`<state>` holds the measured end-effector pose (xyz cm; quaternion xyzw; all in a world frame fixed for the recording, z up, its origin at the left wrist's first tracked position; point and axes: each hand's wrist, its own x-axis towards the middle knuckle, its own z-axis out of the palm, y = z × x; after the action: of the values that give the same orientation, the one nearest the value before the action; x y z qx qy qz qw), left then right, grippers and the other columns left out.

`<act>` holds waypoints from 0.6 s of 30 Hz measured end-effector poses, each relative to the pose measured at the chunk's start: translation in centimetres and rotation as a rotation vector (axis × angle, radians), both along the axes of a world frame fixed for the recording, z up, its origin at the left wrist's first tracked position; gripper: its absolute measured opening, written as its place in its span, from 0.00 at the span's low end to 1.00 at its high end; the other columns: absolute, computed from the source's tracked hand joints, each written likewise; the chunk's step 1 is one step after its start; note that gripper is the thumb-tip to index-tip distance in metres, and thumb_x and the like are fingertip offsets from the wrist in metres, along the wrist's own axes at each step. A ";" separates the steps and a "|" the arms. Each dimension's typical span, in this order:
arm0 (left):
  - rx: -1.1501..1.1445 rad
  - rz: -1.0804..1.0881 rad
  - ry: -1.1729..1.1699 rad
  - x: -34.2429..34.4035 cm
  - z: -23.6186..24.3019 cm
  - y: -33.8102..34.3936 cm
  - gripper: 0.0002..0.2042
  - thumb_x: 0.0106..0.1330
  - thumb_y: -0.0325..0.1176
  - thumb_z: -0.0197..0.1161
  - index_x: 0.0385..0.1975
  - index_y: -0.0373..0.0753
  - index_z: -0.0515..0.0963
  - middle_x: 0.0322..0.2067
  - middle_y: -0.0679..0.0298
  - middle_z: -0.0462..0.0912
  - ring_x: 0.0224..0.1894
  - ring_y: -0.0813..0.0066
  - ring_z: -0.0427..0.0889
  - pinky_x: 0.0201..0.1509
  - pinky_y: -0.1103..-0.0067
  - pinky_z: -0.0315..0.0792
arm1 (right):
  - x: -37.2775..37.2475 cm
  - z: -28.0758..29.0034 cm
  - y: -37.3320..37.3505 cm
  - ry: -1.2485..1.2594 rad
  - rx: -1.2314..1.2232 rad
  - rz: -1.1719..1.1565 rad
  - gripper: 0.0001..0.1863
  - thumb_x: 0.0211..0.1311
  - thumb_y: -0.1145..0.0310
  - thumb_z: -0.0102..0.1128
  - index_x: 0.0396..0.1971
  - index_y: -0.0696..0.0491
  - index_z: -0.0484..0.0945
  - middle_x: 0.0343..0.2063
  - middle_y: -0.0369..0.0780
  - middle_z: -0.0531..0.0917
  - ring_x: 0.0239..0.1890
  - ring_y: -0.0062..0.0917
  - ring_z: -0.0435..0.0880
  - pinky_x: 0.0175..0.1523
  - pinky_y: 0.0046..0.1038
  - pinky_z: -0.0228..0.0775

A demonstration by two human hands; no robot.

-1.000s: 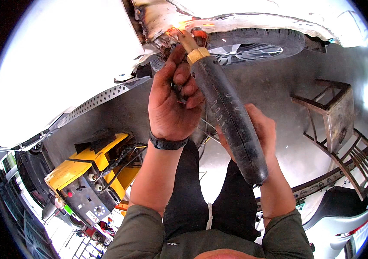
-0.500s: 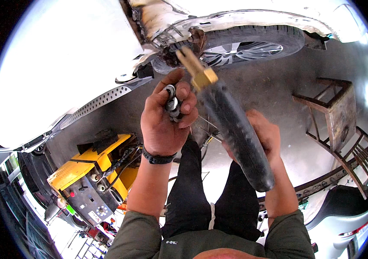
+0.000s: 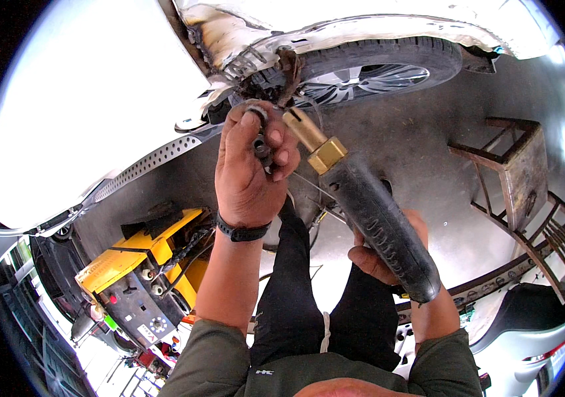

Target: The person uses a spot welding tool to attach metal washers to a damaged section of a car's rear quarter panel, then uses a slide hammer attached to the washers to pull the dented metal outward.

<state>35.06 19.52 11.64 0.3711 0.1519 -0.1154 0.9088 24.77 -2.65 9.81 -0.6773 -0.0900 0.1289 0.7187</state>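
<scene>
Left hand (image 3: pixel 249 173) — fingers curled round metal rings (image 3: pixel 260 143), we note; right hand (image 3: pixel 372 263) — fingers partly hidden, gripping a black brass-tipped tool (image 3: pixel 381 228).

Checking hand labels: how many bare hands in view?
2. The left hand, left of the black tool, is curled around small metal rings; the right hand is on the tool, partly hidden behind it.

Ahead of the tool (image 3: pixel 383 221) sits the wheel (image 3: pixel 352 81); machine (image 3: pixel 133 301) left, stool (image 3: pixel 524 180) right.
</scene>
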 end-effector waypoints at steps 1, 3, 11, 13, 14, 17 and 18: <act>-0.004 -0.001 0.000 0.1 -0.3 -0.3 0.10 0.78 0.41 0.49 0.45 0.42 0.73 0.30 0.66 0.78 0.24 0.82 0.72 0.22 0.86 0.62 | 0.1 0.3 0.0 0.042 -0.007 0.020 0.20 0.44 0.72 0.80 0.40 0.54 0.83 0.34 0.39 0.86 0.38 0.30 0.86 0.46 0.32 0.76; 0.014 -0.018 0.016 0.4 -0.6 -0.6 0.11 0.77 0.42 0.50 0.45 0.42 0.73 0.29 0.67 0.77 0.26 0.82 0.74 0.23 0.86 0.63 | 0.1 0.5 0.2 0.082 -0.008 0.041 0.19 0.45 0.72 0.80 0.39 0.54 0.82 0.34 0.39 0.86 0.38 0.30 0.86 0.47 0.31 0.76; -0.054 -0.048 -0.105 0.7 -1.6 -1.2 0.15 0.76 0.46 0.50 0.44 0.41 0.75 0.28 0.66 0.79 0.26 0.83 0.76 0.23 0.86 0.64 | -0.1 0.9 0.4 0.138 -0.034 0.056 0.17 0.52 0.73 0.76 0.42 0.54 0.81 0.34 0.37 0.86 0.37 0.22 0.87 0.44 0.24 0.81; -0.105 -0.097 -0.142 0.7 -1.8 -0.9 0.15 0.76 0.46 0.50 0.43 0.40 0.75 0.29 0.65 0.79 0.26 0.83 0.76 0.22 0.86 0.64 | -0.6 0.9 0.8 0.339 0.052 0.017 0.17 0.50 0.72 0.77 0.40 0.53 0.81 0.32 0.36 0.85 0.35 0.22 0.87 0.42 0.24 0.81; -0.109 -0.086 -0.147 0.8 -1.9 -1.0 0.15 0.76 0.45 0.49 0.44 0.39 0.75 0.29 0.64 0.80 0.26 0.82 0.76 0.23 0.86 0.64 | -0.7 0.7 0.8 0.444 0.097 -0.006 0.18 0.48 0.71 0.78 0.39 0.53 0.81 0.31 0.36 0.84 0.34 0.23 0.86 0.41 0.25 0.80; -0.055 -0.110 -0.142 0.8 -1.9 -0.8 0.15 0.76 0.43 0.49 0.46 0.38 0.75 0.32 0.65 0.77 0.30 0.78 0.74 0.29 0.83 0.68 | -1.0 0.0 0.6 0.541 0.167 -0.012 0.18 0.46 0.70 0.79 0.37 0.53 0.80 0.28 0.35 0.83 0.30 0.22 0.85 0.41 0.26 0.79; 0.004 -0.145 -0.130 0.8 -1.9 -0.6 0.14 0.76 0.42 0.49 0.47 0.38 0.74 0.34 0.66 0.74 0.34 0.74 0.72 0.36 0.79 0.71 | -0.9 -0.1 0.6 0.538 0.174 -0.003 0.18 0.46 0.70 0.79 0.36 0.53 0.80 0.28 0.35 0.83 0.30 0.21 0.85 0.41 0.25 0.79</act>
<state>35.88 18.87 9.75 0.3896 0.0657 -0.1565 0.9052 23.84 -2.03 9.75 -0.5549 0.0943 0.2946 0.7723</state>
